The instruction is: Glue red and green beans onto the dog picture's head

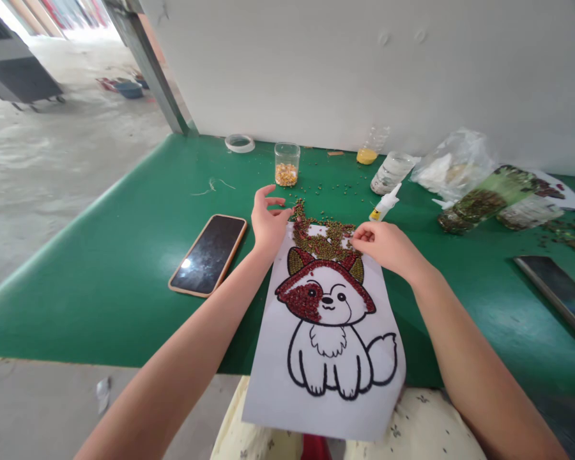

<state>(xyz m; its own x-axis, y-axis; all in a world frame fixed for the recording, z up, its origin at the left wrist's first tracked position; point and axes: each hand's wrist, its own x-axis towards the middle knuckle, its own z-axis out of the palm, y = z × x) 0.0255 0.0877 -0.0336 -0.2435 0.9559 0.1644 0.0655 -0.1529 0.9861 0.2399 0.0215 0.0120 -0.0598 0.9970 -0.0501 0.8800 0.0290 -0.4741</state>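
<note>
A white sheet with a fox outline lies over the table's front edge. Red beans cover one side of the face and the top of the head; green beans fill the inner ears. Loose green and red beans are heaped across the sheet's top edge. At the left of this heap is my left hand, fingers apart and curved, nothing held in them. My right hand is at the heap's right side with fingertips pinched together; whatever is between them is too small to make out.
A phone lies left of the sheet, another at the far right. Behind the heap stand a cup of corn kernels and a glue bottle. Plastic bottles, a plastic bag and a tape roll are farther back.
</note>
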